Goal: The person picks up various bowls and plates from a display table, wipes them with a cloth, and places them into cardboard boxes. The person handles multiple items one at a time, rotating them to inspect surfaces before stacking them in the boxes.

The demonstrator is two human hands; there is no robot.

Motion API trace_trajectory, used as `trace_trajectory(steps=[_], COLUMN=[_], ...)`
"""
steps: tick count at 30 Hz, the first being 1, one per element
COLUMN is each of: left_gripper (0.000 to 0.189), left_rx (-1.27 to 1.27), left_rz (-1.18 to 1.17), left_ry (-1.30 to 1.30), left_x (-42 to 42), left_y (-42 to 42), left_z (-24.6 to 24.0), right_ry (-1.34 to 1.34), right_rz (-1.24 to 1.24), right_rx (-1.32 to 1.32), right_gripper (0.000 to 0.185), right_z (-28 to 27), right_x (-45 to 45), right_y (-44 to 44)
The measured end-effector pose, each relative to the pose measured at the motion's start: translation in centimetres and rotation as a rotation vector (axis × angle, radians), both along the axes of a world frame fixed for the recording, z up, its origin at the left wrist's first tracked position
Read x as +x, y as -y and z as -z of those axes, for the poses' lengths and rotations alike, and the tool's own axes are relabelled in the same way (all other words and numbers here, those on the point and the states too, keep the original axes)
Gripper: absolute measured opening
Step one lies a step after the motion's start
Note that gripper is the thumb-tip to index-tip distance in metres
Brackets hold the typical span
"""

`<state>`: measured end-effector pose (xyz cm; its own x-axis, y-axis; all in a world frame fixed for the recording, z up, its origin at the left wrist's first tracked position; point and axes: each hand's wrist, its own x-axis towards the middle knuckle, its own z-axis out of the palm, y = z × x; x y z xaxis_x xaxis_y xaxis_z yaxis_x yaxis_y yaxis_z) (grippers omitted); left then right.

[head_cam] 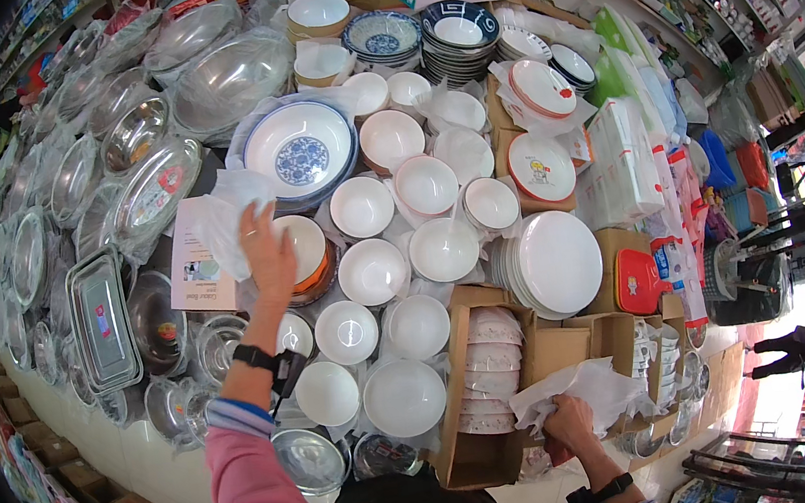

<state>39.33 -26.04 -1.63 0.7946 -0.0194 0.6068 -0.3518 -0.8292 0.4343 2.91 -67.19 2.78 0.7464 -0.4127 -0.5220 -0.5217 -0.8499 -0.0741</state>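
Observation:
My left hand (267, 257) reaches over a thin white wrapping sheet (223, 232), fingers touching it and thumb apart. Whether the fingers grip the sheet is unclear. Under the sheet is a pink-white printed bowl carton (199, 280); beside the hand stands a stack of bowls with an orange outside (306, 252). Crumpled white wrapping paper (593, 394) is bunched in my right hand (570, 423), and a dark red item (558, 451) shows below that hand. Left of it, an open cardboard box (485, 460) holds several patterned bowls (492, 369) standing on edge.
White bowls (372, 272) stand in close rows ahead, near a large blue-and-white basin (299, 147). Stacked white plates (562, 262) lie at right. Plastic-wrapped steel basins and trays (104, 326) crowd the left. A person (798, 346) is farther off at right.

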Motion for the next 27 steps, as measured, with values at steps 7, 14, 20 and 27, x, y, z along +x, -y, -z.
trace_trajectory(steps=[7, 14, 20, 27], left_gripper=[0.058, 0.059, 0.050, 0.028], left_rx=[-0.039, 0.423, 0.461, 0.467], left_rz=[0.432, 0.220, 0.183, 0.235], left_ry=[-0.149, -0.456, -0.393, -0.464], left_x=[5.5, 10.8, 11.8, 14.0], left_y=[14.1, 19.8, 20.5, 18.5], left_z=[3.6, 7.1, 9.1, 8.6], right_ry=[-0.014, -0.018, -0.100, -0.145], right_rz=[0.003, 0.025, 0.051, 0.054], right_rx=[-0.009, -0.011, 0.000, 0.008], right_gripper=[0.022, 0.022, 0.025, 0.025], right_z=[0.3, 0.0, -0.4, -0.6], right_x=[0.1, 0.4, 0.8, 1.1], right_y=[0.1, 0.0, -0.1, 0.0])
